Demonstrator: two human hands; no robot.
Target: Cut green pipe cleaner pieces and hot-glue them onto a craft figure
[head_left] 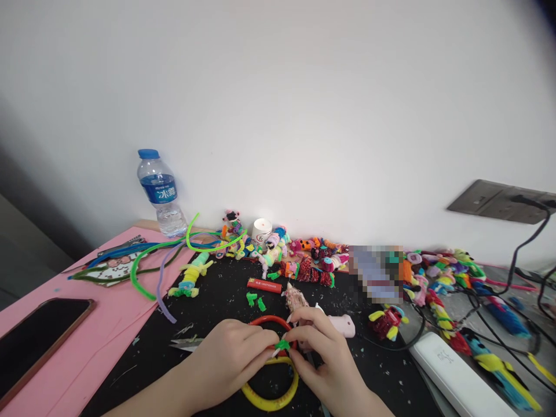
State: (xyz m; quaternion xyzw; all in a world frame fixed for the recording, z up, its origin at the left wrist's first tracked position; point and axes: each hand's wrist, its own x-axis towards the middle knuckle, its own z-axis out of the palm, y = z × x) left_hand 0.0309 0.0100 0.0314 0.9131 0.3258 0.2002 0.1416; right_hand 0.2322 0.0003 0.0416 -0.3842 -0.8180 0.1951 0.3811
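Note:
My left hand (237,353) and my right hand (324,353) meet at the front middle of the black mat. Their fingertips are closed together on a small fuzzy green piece of pipe cleaner (283,345). Beneath and around the fingers lie a red ring (271,319) and a yellow ring (270,403), partly covered by the hands. A pointed metal blade (186,344) sticks out past my left wrist. Two more short green pipe cleaner pieces (252,299) rest beyond my hands, near a red lighter-like bar (264,285). A pale pink tool (343,325) is partly hidden behind my right hand.
Colourful pipe cleaner figures line the wall; a yellow-green one (191,277) lies nearer. Long pipe cleaners (141,272) cross the pink sheet (65,347) at left, with a phone (43,341). A water bottle (160,194), paper cup (261,231), white power strip (456,370) and black cables also stand about.

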